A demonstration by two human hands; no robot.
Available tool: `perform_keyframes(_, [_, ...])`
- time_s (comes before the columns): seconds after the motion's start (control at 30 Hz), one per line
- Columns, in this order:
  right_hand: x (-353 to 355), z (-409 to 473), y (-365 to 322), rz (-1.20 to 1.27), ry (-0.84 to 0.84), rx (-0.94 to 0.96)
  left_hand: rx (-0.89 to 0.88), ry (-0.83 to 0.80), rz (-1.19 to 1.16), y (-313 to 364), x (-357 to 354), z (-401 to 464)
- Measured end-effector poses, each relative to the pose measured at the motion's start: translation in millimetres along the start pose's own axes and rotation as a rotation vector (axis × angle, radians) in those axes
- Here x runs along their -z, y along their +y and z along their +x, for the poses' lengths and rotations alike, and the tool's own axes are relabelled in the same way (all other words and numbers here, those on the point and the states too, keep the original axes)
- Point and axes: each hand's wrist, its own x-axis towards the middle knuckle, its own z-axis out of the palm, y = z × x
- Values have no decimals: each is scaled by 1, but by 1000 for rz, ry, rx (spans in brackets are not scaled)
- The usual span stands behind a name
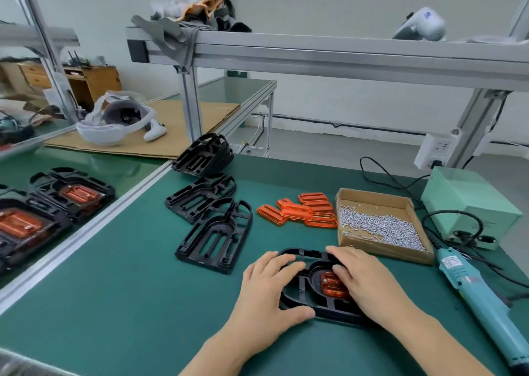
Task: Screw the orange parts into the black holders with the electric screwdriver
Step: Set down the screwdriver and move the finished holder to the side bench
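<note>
Black holder (315, 287) lay flat under both hands, orange part (332, 284) seated in its centre. L hand (267, 287) spread, steadying holder's left edge; R hand (363, 281) fingers flat, pressing the part. Electric screwdriver (483, 304) lay right of holder, long axis running toward the person, so R hand nearer. Screw box (380, 224) behind holder.

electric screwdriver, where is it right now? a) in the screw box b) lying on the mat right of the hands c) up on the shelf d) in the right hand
b: the electric screwdriver lies on the green mat, untouched, while the right hand rests on the black holder.
</note>
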Motion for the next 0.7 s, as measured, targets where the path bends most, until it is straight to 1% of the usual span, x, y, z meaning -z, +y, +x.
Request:
perform_keyframes(0.13, [5, 1, 1, 12, -13, 2, -1, -10, -14, -2, 0, -1])
perform_keyframes(0.33, [13, 0, 0, 43, -77, -1, -4, -23, -23, -3, 2, -2])
perform_keyframes(0.43, [17, -4, -1, 135, -92, -25, 38, -24, -76, -4, 4, -4])
perform_keyframes(0.53, [21, -6, -4, 277, -65, -68, 108, 10, -154, -4, 6, -4])
perform_keyframes(0.6, [22, -6, -7, 327, -37, -82, 149, 46, -225, -2, 8, -5])
perform_keyframes(0.7, [25, -1, -19, 390, 36, -73, 214, 144, -354, -1, 11, -7])
